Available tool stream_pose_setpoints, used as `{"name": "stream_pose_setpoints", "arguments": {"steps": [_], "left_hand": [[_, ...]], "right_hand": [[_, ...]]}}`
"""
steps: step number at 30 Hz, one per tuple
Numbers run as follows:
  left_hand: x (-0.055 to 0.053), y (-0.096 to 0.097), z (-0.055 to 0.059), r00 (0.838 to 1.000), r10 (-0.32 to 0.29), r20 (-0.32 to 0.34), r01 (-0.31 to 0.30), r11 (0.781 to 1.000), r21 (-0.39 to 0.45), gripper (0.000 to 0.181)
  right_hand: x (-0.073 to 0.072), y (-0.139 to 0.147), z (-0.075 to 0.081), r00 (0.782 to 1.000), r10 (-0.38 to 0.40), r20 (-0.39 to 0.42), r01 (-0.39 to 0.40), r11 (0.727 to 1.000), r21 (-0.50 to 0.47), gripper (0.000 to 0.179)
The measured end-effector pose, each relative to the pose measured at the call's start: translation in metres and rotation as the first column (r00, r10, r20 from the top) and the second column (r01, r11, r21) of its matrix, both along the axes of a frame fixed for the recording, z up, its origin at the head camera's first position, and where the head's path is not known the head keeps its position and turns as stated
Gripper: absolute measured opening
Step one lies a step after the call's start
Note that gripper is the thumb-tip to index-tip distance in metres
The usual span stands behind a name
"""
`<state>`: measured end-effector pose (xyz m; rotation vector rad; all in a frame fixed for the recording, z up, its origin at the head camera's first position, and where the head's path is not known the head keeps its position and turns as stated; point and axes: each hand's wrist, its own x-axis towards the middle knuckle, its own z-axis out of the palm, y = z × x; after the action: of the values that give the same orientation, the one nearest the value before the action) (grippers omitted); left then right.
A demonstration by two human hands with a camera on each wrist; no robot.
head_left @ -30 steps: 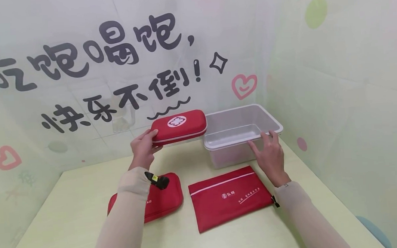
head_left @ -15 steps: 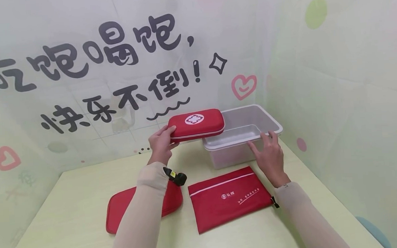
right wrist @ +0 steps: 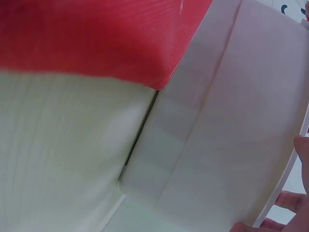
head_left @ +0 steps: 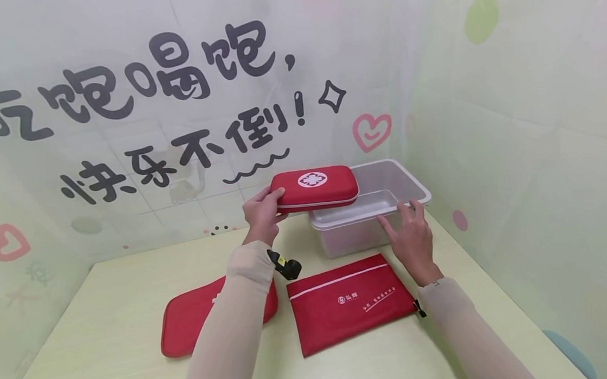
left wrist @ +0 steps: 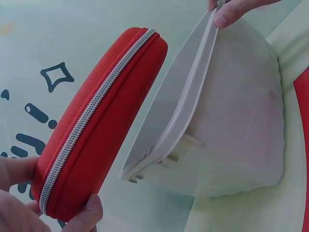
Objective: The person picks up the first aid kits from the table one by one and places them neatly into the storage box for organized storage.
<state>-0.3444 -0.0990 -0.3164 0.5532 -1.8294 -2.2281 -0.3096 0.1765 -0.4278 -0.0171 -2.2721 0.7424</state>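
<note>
Though mostly red, white-emblemed case (head_left: 315, 188)

Head view bright, evenly lit; faint soft shadows on surface (head_left: 104, 314). Left wrist view: red case (left wrist: 108, 130) sharp; right wrist: red pouch (right wrist: 96, 38) blurred.

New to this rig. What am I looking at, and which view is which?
There's no robot: a person is working with two bare hands. The head view looks forward and down from the person's head; each wrist view looks from that wrist at its hand's work.

The left hand holds a red zip case up, apart from the pale bin. The right hand grips the bin's rim. On the table stands the bin, with a flat red pouch and another red case, partly hidden by the left sleeve.
</note>
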Motion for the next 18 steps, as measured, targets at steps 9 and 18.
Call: {"name": "stream_pose_setpoints", "arguments": {"steps": [9, 18], "left_hand": [[0.001, 0.025, -0.003, 1.0, 0.028, -0.01, -0.028, 1.0, -0.007, 0.053], [0.001, 0.044, -0.007, 0.999, 0.036, -0.011, -0.037, 0.997, -0.069, 0.054]], "right_hand": [[0.0, 0.0, -0.001, 1.0, -0.007, -0.002, 0.007, 1.0, 0.017, 0.062], [-0.001, 0.0, -0.002, 1.0, -0.004, -0.005, 0.004, 1.0, 0.016, 0.062]]}}
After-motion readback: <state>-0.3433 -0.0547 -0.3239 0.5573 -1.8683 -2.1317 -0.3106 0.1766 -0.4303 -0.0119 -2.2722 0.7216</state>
